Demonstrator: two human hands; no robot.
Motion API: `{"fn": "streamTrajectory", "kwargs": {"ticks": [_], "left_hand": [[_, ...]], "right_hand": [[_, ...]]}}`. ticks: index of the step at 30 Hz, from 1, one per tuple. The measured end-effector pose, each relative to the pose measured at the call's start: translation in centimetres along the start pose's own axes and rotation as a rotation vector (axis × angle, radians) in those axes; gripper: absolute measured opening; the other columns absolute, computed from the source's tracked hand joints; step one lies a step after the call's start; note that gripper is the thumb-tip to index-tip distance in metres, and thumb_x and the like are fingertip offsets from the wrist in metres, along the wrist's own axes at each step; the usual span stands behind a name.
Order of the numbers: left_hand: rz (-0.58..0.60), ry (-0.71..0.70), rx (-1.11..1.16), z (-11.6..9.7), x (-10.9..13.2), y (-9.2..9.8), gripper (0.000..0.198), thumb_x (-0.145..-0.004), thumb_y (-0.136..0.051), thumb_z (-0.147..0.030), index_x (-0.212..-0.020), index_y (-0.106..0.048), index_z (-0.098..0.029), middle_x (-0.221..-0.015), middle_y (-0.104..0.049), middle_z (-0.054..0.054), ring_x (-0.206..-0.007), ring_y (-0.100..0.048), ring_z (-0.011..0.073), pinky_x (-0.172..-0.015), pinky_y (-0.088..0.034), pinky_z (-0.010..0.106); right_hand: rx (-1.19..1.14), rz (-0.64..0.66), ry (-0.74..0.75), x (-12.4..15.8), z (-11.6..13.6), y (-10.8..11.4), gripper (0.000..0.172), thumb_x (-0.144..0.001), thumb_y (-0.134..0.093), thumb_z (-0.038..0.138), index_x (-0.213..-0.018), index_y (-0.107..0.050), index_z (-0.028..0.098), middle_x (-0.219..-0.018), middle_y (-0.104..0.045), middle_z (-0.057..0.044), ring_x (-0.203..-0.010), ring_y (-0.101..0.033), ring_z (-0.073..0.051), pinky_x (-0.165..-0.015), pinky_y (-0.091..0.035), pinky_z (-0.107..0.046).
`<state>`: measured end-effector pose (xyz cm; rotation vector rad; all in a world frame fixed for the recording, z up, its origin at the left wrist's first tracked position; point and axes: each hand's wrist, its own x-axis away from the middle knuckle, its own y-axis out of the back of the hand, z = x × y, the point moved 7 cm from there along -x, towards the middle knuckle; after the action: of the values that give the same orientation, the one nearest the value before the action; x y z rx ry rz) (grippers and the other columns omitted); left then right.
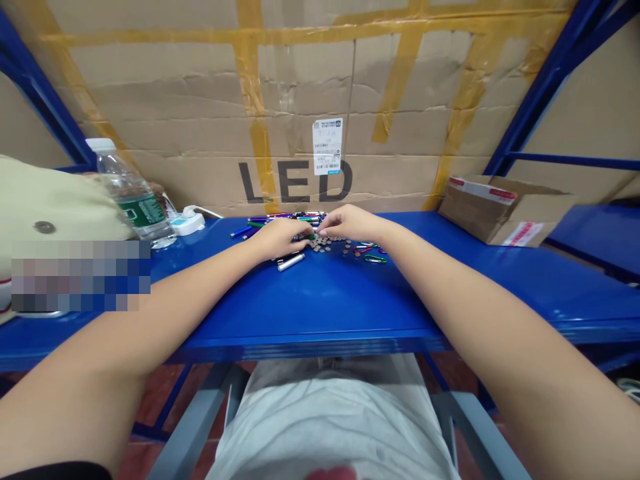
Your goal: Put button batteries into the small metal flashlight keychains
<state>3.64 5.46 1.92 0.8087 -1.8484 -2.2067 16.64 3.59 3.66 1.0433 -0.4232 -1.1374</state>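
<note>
Both my arms reach across a blue metal shelf (320, 300). My left hand (280, 237) lies knuckles up over a heap of small coloured tube-shaped parts (300, 217); its fingers curl down among them. A silver tube (291, 262) lies just in front of that hand. My right hand (350, 223) rests beside it, fingers bent down onto a scatter of small round metal pieces (323, 245). What either hand grips is hidden under the fingers. Little coloured clips (370, 253) lie to the right of the round pieces.
A large cardboard box marked LED (300, 100) stands behind the parts. A small taped carton (500, 207) sits at the right. At the left are a water bottle (133, 197), a white power strip (187, 220) and a beige bag (45, 207).
</note>
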Motion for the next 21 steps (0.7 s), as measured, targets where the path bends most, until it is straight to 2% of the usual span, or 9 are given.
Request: {"fn": "streamTrajectory", "kwargs": {"ticks": [7,13,16,18,21], "left_hand": [[0.008,-0.03,0.024,-0.3,0.0,0.0,0.027,-0.089,-0.05,-0.03,-0.11,-0.065,-0.021,-0.102,-0.071,0.005,-0.09,-0.064,0.0194,-0.076,-0.043,0.029],[-0.005,-0.025,-0.006,-0.3,0.0,0.1,0.025,-0.089,-0.051,-0.031,-0.107,-0.065,-0.021,-0.098,-0.071,0.004,-0.085,-0.064,0.0193,-0.072,-0.043,0.028],[-0.014,-0.011,-0.012,-0.1,-0.1,0.1,0.024,-0.088,-0.052,-0.032,-0.105,-0.065,-0.02,-0.096,-0.071,0.004,-0.085,-0.064,0.0195,-0.072,-0.043,0.028],[-0.016,0.001,-0.012,0.1,-0.1,0.1,0.024,-0.088,-0.053,-0.032,-0.105,-0.065,-0.02,-0.097,-0.071,0.005,-0.087,-0.064,0.0202,-0.073,-0.044,0.029],[-0.016,0.01,-0.009,0.2,0.0,0.1,0.024,-0.088,-0.053,-0.032,-0.105,-0.065,-0.019,-0.098,-0.07,0.006,-0.088,-0.064,0.0212,-0.074,-0.044,0.03]], "right_hand": [[-0.128,0.004,-0.005,-0.3,-0.6,-0.7,0.018,-0.077,-0.067,0.03,-0.087,-0.074,0.018,-0.078,-0.072,-0.003,-0.076,-0.063,-0.014,-0.074,-0.048,-0.027],[-0.173,0.019,-0.033,-0.6,-1.0,-1.2,0.024,-0.08,-0.064,0.025,-0.101,-0.069,0.017,-0.087,-0.072,-0.006,-0.076,-0.065,-0.014,-0.07,-0.05,-0.026],[-0.049,-0.008,-0.082,-0.2,-0.8,-0.5,0.021,-0.078,-0.063,0.019,-0.098,-0.069,0.017,-0.093,-0.073,-0.006,-0.079,-0.065,-0.015,-0.07,-0.049,-0.024],[0.093,0.057,-0.093,0.1,-0.7,-0.5,0.016,-0.075,-0.064,0.016,-0.09,-0.071,0.017,-0.091,-0.073,-0.005,-0.079,-0.064,-0.015,-0.069,-0.047,-0.024],[0.201,0.202,-0.101,0.5,-0.9,-1.3,0.014,-0.075,-0.065,0.022,-0.085,-0.073,0.018,-0.083,-0.072,-0.003,-0.074,-0.063,-0.015,-0.068,-0.046,-0.025]]}}
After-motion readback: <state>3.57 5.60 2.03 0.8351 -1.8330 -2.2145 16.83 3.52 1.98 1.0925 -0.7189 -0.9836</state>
